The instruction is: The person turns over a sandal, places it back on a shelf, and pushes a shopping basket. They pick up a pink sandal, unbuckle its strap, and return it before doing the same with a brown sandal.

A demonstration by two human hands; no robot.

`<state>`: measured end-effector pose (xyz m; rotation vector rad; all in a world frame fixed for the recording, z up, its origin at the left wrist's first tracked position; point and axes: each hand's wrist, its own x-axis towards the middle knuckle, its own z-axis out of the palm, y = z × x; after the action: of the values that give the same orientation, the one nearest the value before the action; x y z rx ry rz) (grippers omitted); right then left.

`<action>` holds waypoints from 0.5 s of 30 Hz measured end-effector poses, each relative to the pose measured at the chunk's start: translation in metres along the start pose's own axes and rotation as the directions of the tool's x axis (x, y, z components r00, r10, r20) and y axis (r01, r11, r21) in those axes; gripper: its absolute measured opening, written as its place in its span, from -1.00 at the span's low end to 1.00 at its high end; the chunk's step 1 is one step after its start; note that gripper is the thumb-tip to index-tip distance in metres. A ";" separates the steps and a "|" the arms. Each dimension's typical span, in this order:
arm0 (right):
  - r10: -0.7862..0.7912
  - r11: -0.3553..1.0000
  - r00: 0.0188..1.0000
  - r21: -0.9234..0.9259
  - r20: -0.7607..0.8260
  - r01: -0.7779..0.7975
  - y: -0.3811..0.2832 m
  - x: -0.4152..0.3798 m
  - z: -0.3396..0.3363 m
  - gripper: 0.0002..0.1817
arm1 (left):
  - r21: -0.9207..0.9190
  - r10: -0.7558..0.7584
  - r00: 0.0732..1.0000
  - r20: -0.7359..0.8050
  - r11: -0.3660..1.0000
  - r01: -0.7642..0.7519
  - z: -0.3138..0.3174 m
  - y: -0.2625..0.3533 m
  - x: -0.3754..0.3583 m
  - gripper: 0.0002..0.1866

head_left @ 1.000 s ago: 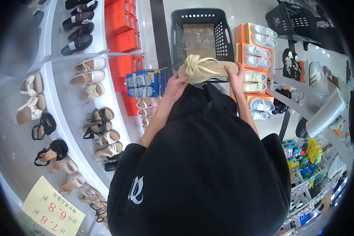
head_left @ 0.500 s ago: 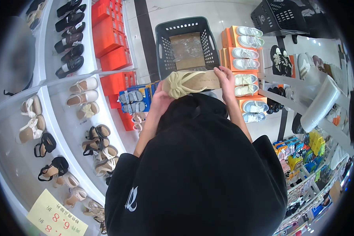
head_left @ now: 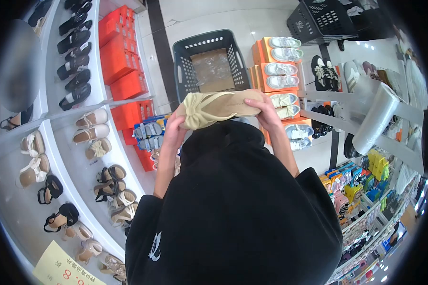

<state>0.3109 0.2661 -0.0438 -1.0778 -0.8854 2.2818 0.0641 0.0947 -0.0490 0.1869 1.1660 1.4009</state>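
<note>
A pale yellow thong sandal [head_left: 209, 108] with a bow on its strap is held level in front of my chest. My left hand [head_left: 177, 124] grips it at the toe, beside the bow. At the heel end my right hand [head_left: 266, 113] is closed on the sole, its thumb on top of the footbed. The sandal's underside is hidden from me. Just beyond it on the floor stands a dark grey plastic basket [head_left: 178, 61] with a piece of cardboard [head_left: 211, 71] and clear plastic in its bottom.
White shelves [head_left: 57, 137] of sandals run along the left, with red shoe boxes [head_left: 121, 61] beside them. Orange boxes topped with white sneakers [head_left: 280, 69] stand right of the basket. A roll of clear plastic [head_left: 376, 118] rests on a rack at the right.
The sandal and both hands have shifted slightly left and down in view. My right thumb now lies further over the footbed. The surroundings have shifted left with my head's movement.
</note>
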 end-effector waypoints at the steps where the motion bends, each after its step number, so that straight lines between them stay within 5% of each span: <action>1: -0.018 1.000 1.000 -0.006 -0.001 0.018 0.000 0.000 0.001 -0.60 | 0.045 0.004 1.000 -0.017 0.999 -0.003 0.001 -0.002 0.002 -0.44; 6: -0.084 0.996 0.996 -0.034 -0.003 0.083 -0.001 -0.002 0.007 -0.59 | -0.270 -0.058 0.998 0.023 0.961 0.062 -0.006 -0.017 0.005 -0.50; 15: -0.055 0.996 0.998 0.065 0.011 0.054 -0.004 -0.004 0.007 -0.57 | -0.249 -0.022 0.999 0.045 0.968 0.032 -0.003 -0.012 0.003 -0.53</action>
<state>0.3085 0.2637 -0.0353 -1.0001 -0.8293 2.2587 0.0691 0.0924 -0.0604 0.0212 0.9440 1.4983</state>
